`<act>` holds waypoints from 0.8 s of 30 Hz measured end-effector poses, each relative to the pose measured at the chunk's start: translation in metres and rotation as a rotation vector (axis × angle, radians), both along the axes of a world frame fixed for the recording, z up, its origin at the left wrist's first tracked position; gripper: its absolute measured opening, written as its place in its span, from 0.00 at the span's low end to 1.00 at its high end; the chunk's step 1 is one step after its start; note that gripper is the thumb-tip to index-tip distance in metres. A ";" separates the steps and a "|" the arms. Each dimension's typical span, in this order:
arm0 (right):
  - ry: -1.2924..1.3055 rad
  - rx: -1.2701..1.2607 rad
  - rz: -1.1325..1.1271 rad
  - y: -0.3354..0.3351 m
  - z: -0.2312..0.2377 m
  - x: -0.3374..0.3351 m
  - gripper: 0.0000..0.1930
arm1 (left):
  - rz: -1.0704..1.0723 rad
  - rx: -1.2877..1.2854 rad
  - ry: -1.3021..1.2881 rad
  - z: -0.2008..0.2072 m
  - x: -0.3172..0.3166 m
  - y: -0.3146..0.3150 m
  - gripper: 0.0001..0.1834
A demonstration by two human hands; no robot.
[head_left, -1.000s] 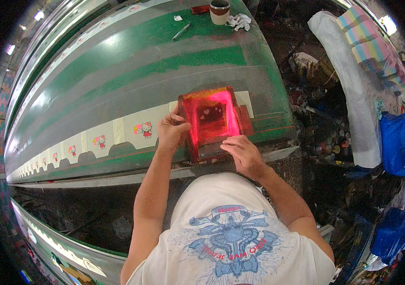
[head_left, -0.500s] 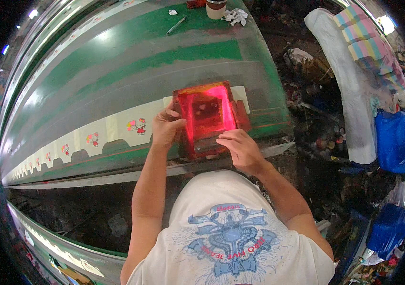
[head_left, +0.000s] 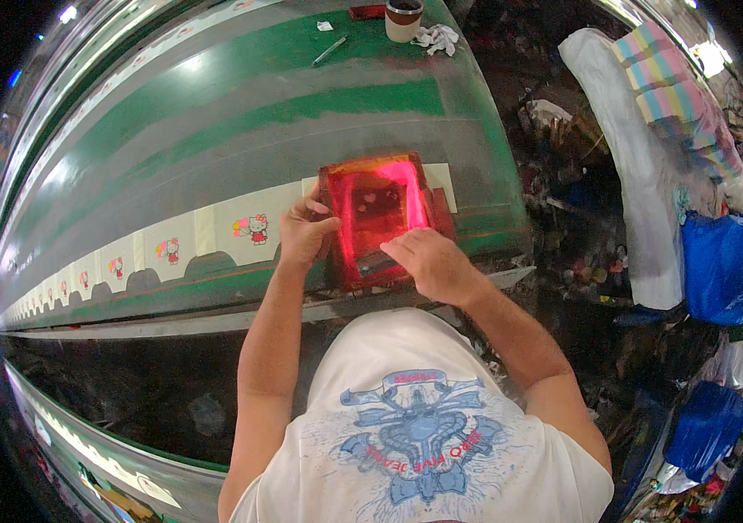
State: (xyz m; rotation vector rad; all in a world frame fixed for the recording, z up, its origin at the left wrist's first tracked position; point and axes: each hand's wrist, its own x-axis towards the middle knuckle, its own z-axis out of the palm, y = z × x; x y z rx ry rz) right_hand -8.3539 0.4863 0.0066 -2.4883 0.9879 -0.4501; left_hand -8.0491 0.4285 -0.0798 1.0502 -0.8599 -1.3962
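A small screen-printing frame (head_left: pixel 369 163), stained orange-red with bright pink ink inside its edges, lies on the long green and grey table (head_left: pixel 284 118). My left hand (head_left: pixel 303 234) is closed round the frame's left side, thumb on the rim. Inside the frame, at the end nearest me, sits a dark flat squeegee (head_left: pixel 375 263), slightly tilted. My right hand (head_left: pixel 435 265) pinches it from the right, its fingers partly hiding it. Under the frame runs a row of pale pieces (head_left: pixel 223 228), several printed with a small cartoon cat in red with balloons.
At the table's far end stand a brown and cream cup (head_left: pixel 403 24), crumpled tissue (head_left: pixel 437 38) and a pen (head_left: pixel 329 50). Right of the table lie a long white wrapped bundle (head_left: pixel 624 166), striped stacks (head_left: pixel 663 78) and blue bags (head_left: pixel 722 266). Another green table (head_left: pixel 127 444) runs at lower left.
My right hand has shifted left and slightly down inside the frame, and the squeegee now sits at more of a slant. My left hand keeps its hold on the frame.
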 end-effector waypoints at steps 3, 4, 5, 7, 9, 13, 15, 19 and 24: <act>0.004 -0.007 0.040 -0.036 -0.001 -0.003 0.24 | 0.002 0.012 -0.009 -0.003 0.001 0.000 0.19; 0.009 -0.032 0.052 -0.050 -0.002 -0.003 0.25 | 0.004 0.038 -0.011 -0.003 0.001 0.000 0.20; 0.003 -0.052 0.046 -0.064 -0.003 -0.002 0.25 | -0.001 0.020 -0.023 -0.003 0.000 0.000 0.20; 0.018 -0.078 0.011 -0.091 -0.007 0.003 0.25 | 0.003 0.011 -0.039 0.000 -0.001 0.001 0.20; 0.033 -0.098 -0.015 -0.113 -0.012 0.009 0.24 | 0.020 -0.005 -0.057 0.003 -0.003 0.003 0.19; -0.075 -0.117 -0.056 -0.131 -0.016 0.014 0.25 | -0.026 0.047 -0.014 0.009 -0.004 0.004 0.18; -0.046 -0.099 -0.034 -0.122 -0.017 0.011 0.26 | -0.021 -0.021 0.033 0.011 -0.006 0.002 0.18; 0.024 -0.204 -0.064 -0.079 -0.022 0.012 0.27 | -0.039 -0.060 -0.012 0.017 -0.006 0.005 0.18; -0.047 -0.225 -0.040 -0.030 -0.024 0.009 0.26 | -0.009 0.055 -0.103 0.018 -0.004 0.005 0.19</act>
